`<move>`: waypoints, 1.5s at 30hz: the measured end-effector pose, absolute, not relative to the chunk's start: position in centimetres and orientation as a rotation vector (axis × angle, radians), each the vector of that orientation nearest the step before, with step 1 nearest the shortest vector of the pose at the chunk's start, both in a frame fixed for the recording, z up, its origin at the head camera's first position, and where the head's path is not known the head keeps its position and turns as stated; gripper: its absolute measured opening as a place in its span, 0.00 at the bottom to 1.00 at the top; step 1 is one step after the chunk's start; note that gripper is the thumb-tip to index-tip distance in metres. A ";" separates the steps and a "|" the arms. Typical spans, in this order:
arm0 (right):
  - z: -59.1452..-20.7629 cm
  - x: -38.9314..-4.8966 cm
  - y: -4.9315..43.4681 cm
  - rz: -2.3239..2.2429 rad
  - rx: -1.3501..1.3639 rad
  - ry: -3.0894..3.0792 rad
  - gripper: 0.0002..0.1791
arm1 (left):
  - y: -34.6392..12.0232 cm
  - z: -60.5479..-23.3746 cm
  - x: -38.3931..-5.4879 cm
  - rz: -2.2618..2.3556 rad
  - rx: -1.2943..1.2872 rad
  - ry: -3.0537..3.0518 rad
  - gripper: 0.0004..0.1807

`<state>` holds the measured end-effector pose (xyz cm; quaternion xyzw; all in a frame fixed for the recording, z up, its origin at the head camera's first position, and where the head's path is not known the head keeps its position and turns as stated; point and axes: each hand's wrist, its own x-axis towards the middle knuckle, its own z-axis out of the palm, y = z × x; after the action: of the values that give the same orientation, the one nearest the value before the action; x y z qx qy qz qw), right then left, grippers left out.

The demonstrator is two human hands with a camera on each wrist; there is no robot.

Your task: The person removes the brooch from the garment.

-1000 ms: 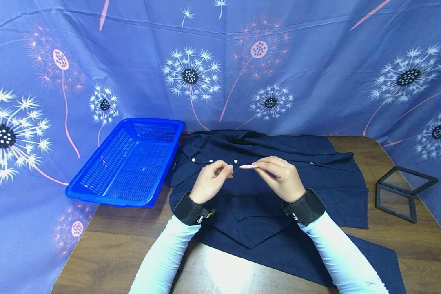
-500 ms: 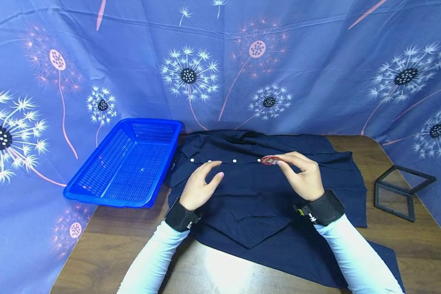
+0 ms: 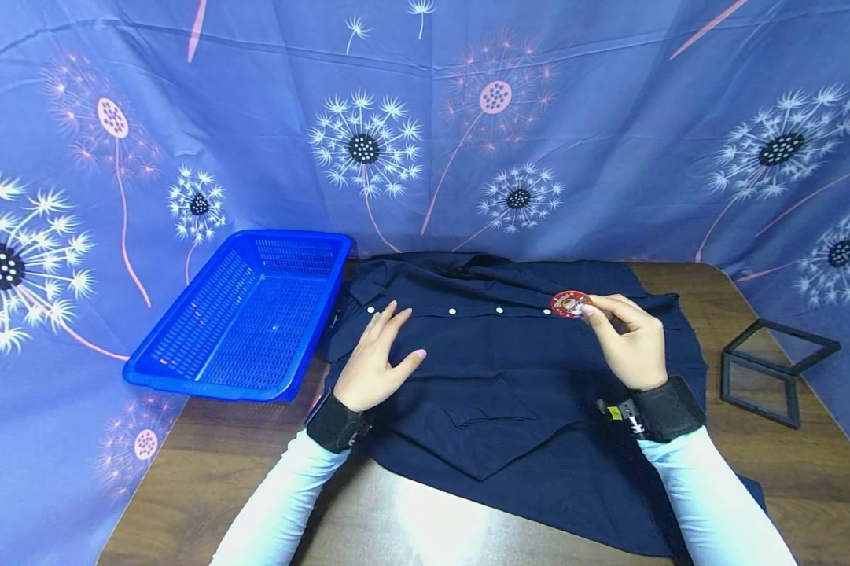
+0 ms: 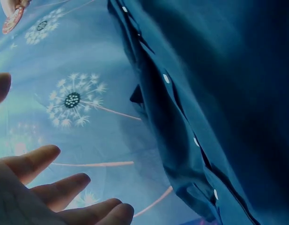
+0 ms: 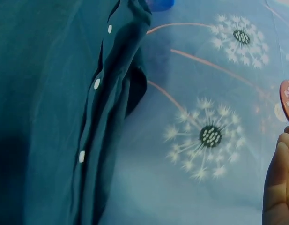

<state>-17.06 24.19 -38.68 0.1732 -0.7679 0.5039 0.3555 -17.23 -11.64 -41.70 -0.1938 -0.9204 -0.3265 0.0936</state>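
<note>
A dark navy button-up shirt [image 3: 467,377] lies spread out, with white buttons [image 3: 452,311] along its front. My right hand [image 3: 626,342] pinches a round red badge [image 3: 568,303] with a printed picture, holding it by its edge over the right part of the shirt. The right wrist view catches only part of the badge [image 5: 288,101] and some fingers [image 5: 277,187]. Over the shirt's left part, my left hand [image 3: 375,358] holds nothing, its fingers spread. Those fingers [image 4: 64,190] also show in the left wrist view; whether they touch the cloth I cannot tell.
A blue perforated plastic basket [image 3: 201,388] stands left of the shirt on the wooden table [image 3: 205,472]. To the right lies an unfolded black frame [image 3: 726,377] with two clear panes. A blue dandelion-print cloth [image 3: 425,141] hangs behind.
Both hands were close together at first, then drew apart. My right hand carried the badge to the right and turned its printed face into view. My left hand moved left and its fingers spread.
</note>
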 end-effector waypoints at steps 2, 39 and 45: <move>-39.0 -17.1 24.9 1.367 0.432 -1.962 0.08 | -11.8 -41.8 -17.2 -0.928 -0.560 -2.770 0.39; -42.2 -15.4 38.7 1.884 -0.364 -1.679 0.15 | -14.2 -44.0 -16.5 -0.576 -0.504 -3.229 0.48; -42.8 -14.7 40.9 1.946 -0.377 -1.756 0.19 | -14.4 -44.2 -16.6 -0.539 -0.536 -3.297 0.49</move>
<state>-14.68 40.92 -42.85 -0.1380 -0.6429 0.7127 0.2443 -16.63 -14.38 -44.19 -0.1573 -0.9673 -0.1583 -0.1207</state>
